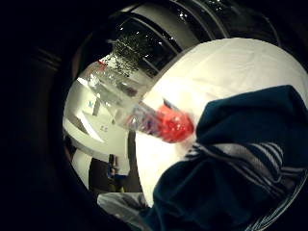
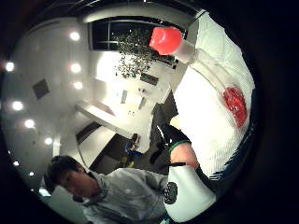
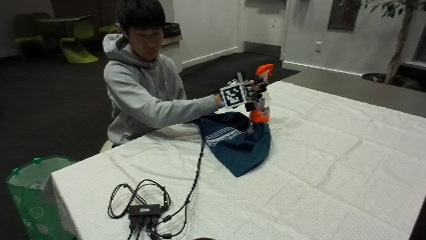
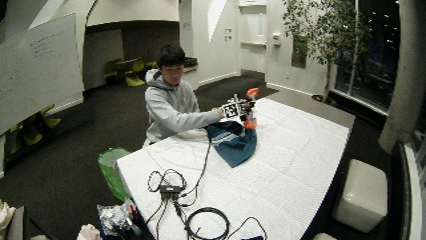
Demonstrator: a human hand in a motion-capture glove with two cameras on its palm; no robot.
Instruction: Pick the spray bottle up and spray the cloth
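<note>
Clear, red-capped spray bottle (image 1: 139, 113) in hand (image 3: 249, 92)

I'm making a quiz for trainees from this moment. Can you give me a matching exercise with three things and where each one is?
Things:
1. spray bottle
2. dark blue cloth
3. green bin

Places:
A. on the floor at the table's corner
B. bunched on the white tablecloth
C. in the gloved right hand, held above the table

Pairs: 1-C, 2-B, 3-A
</note>
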